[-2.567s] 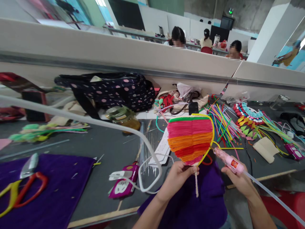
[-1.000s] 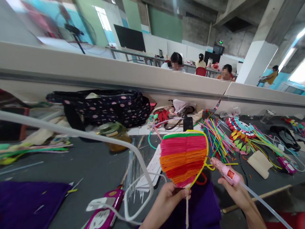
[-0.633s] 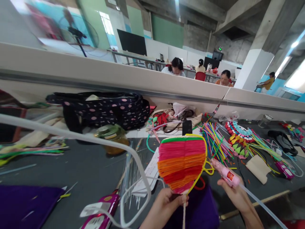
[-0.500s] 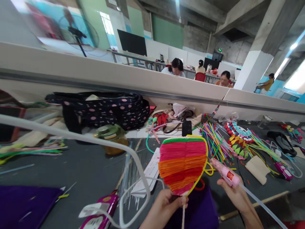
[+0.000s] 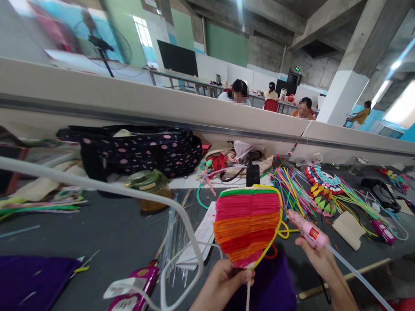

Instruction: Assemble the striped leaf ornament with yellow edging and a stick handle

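Two hands | left hand [image 5: 223, 283] grips striped heart fan [image 5: 248, 224] above | right hand [image 5: 316, 255] clasps glue gun [image 5: 306, 229]

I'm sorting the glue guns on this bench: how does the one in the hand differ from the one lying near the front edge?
The pink glue gun is pale pink, held up in the right hand with a clear glue stick trailing behind. The magenta glue gun is darker and lies flat on the grey table, untouched. Both are small.

The heart-shaped piece [image 5: 248, 224] is banded in green, pink, orange and red and edged in yellow. The glue gun [image 5: 306, 229] is coloured pale pink. A dark bag [image 5: 142, 149] is dotted with pink, and a purple cloth [image 5: 29, 285] is seen.
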A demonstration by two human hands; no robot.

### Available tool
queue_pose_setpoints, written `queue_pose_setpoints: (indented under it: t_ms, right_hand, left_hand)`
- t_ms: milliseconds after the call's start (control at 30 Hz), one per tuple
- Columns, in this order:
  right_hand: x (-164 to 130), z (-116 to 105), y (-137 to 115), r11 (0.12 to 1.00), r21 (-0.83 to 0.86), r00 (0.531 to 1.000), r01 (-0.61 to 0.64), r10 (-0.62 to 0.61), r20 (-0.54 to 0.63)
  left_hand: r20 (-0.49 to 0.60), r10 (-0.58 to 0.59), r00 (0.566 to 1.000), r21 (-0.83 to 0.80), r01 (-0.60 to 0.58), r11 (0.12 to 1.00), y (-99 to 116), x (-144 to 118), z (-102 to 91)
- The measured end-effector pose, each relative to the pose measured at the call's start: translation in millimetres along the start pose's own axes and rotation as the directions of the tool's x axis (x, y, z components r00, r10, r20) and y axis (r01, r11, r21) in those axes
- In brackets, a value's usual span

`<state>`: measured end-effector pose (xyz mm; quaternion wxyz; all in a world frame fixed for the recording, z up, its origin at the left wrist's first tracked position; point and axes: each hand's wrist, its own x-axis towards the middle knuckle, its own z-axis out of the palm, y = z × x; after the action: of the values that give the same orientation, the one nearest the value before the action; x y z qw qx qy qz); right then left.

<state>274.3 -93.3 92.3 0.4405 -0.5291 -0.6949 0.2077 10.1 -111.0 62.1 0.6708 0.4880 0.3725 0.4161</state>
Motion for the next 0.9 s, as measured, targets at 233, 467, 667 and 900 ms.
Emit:
queue_pose_setpoints:
  t_ms: [233, 467, 667, 900]
  right_hand:
    - [1, -2, -6, 0.999, 0.019, 0.997, -0.038, 0.037, 0.06]
    - [-3, -2, -1, 0.998, 0.005, 0.997, -0.063, 0.063, 0.039]
    - [4, -1, -2, 0.997, 0.073, 0.996, -0.013, 0.007, 0.086]
    - [8, -3, -6, 0.997, 0.078, 0.999, -0.003, -0.001, 0.05]
  left_hand:
    - [0.006, 0.007, 1.0, 0.011, -0.007, 1.0, -1, -2, -0.2]
    - [-0.005, 0.015, 1.0, 0.044, -0.015, 0.999, -4, -2, -1.9]
    - [0.001, 0.028, 1.0, 0.074, -0.028, 0.997, -1, -4, -0.7]
    - [-0.012, 0.01, 1.0, 0.061, -0.009, 0.998, 1, -6, 0.6]
